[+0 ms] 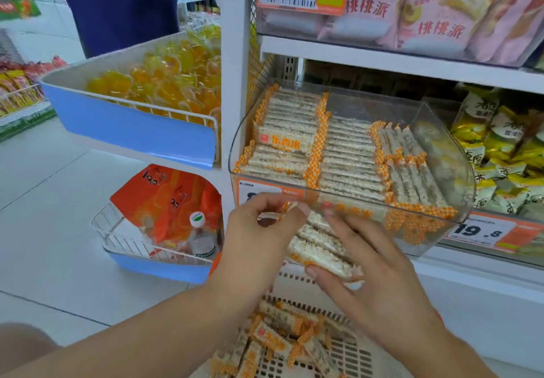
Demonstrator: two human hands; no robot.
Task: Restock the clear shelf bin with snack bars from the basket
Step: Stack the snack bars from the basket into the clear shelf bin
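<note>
Several snack bars (321, 248) sit squared between both our hands, right hand (374, 286) gripping the stack, left hand (259, 230) pinching its end, just below the clear shelf bin (441, 201), above the basket (347, 351), ready to slot in neatly.

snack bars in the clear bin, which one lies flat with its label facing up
The snack bar atop the left-hand row in the clear shelf bin: its orange label faces up, while the others stand on edge.

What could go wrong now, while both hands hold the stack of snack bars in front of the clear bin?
1. The stack of snack bars is loose and fanned between the right hand and left hand; one may slip into the basket.
2. The clear bin looks nearly full, so added bars could disturb the neat rows.
</note>
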